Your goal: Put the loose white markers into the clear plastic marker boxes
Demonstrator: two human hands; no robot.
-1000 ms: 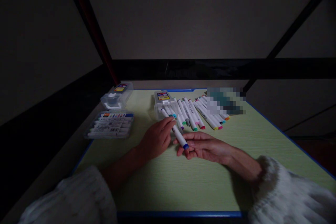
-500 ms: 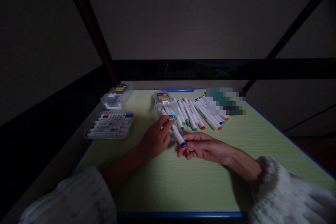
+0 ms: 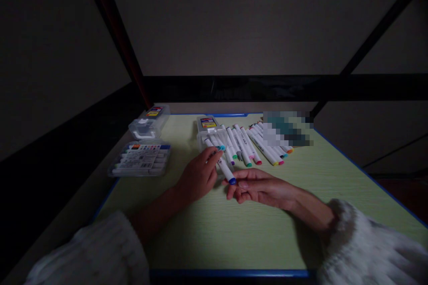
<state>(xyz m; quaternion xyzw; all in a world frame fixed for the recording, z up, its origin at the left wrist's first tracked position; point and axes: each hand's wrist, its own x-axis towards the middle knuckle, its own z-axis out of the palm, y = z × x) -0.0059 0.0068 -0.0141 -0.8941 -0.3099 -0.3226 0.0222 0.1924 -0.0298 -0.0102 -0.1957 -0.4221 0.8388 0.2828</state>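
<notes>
A white marker with a blue cap (image 3: 226,171) is held by my left hand (image 3: 199,174), thumb and fingers closed round its upper part. The marker slants, with its blue end toward my right hand (image 3: 259,187). That hand lies palm turned up, fingers loosely stretched out beneath and beside the blue end; whether they touch it I cannot tell. Just beyond my left hand stands a clear plastic case (image 3: 209,131) with a printed label. Several white markers (image 3: 245,144) with coloured ends lie spread out to the right of this case.
At the left of the pale green table (image 3: 230,240) is another clear case (image 3: 149,122), closer in a flat clear pack of markers (image 3: 140,159). A blurred-out patch (image 3: 287,128) covers something at the back right. Blue edging (image 3: 230,273) runs along the table's near side.
The marker's blue end has shifted slightly up and left, away from my right thumb. Both hands stay almost in the same place.
</notes>
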